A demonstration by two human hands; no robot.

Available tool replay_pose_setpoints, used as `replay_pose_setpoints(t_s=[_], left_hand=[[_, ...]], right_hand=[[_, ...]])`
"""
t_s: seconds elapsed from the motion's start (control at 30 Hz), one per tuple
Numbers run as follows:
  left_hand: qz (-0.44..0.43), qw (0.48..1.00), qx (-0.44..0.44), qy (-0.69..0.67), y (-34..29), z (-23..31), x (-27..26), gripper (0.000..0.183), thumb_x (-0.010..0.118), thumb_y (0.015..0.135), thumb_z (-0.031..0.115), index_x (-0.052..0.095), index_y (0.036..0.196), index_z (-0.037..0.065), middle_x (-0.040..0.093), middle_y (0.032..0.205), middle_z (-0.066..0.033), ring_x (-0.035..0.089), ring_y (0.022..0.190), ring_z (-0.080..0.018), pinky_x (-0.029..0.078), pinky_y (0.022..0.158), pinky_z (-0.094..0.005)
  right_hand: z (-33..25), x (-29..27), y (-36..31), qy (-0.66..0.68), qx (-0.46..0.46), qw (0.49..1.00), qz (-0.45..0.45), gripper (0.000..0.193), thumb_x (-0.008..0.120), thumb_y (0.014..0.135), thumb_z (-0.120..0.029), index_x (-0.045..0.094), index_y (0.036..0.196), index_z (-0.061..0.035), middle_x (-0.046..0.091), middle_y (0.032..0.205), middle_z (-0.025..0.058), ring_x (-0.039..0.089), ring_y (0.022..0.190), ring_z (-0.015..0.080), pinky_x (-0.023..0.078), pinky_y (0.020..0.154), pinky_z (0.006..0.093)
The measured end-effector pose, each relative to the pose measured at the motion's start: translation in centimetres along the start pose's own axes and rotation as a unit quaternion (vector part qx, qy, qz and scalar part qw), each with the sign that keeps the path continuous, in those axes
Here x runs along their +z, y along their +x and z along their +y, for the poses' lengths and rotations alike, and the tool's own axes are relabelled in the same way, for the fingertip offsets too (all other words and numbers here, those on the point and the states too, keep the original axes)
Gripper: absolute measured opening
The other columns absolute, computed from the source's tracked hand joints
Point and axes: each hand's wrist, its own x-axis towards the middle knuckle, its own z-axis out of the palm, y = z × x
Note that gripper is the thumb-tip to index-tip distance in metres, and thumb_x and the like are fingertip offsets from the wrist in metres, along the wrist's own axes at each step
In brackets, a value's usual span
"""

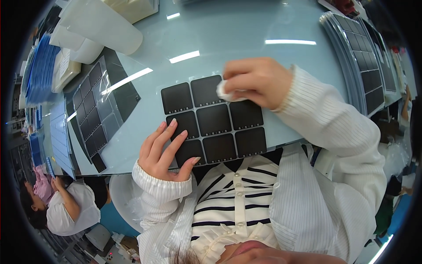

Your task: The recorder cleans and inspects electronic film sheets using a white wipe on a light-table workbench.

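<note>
Dark rounded-corner panels (pixel 213 120) lie flat before me in three rows of three, each with a line of small pale marks along its lower edge. In my right hand (pixel 260 80) a crumpled white wipe (pixel 223 91) is pinched between thumb and fingers. It touches the far row, at the right part of the middle panel, and that hand covers much of the far right panel. My left hand (pixel 163 152) is spread with nothing in it, its fingertips resting on the left-column panels.
Upright frosted plastic containers (pixel 99 26) stand at the far left of the glossy table (pixel 228 26). Beside them lies a sheet of dark panels (pixel 91 110). Stacked panel trays (pixel 358 57) stand at the right edge. Another person (pixel 72 207) sits beyond the left side.
</note>
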Motion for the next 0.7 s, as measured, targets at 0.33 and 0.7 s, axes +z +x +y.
replay_pose_setpoints(t_s=[0.33, 0.7], left_hand=[[0.013, 1.0, 0.003, -0.005, -0.5, -0.4, 0.3, 0.048, 0.076, 0.062, 0.027, 0.067, 0.105, 0.007, 0.06, 0.118, -0.0129, 0.056, 0.109, -0.0333, 0.046, 0.09, -0.0419], [0.013, 1.0, 0.017, -0.012, 0.0, -0.4, 0.4, 0.049, 0.076, 0.063, 0.027, 0.066, 0.106, 0.008, 0.06, 0.118, -0.0131, 0.056, 0.109, -0.0331, 0.046, 0.089, -0.0426]], right_hand=[[0.3, -0.3, -0.4, 0.087, 0.02, 0.996, -0.027, 0.022, 0.071, 0.068, 0.0, 0.063, 0.087, -0.0071, 0.056, 0.084, 0.0067, 0.059, 0.073, 0.0227, 0.049, 0.063, 0.0325], [0.5, 4.5, 4.6, 0.084, -0.02, 0.996, 0.033, 0.015, 0.07, 0.072, -0.006, 0.063, 0.085, -0.0083, 0.056, 0.085, 0.0052, 0.06, 0.074, 0.0232, 0.048, 0.063, 0.0326]])
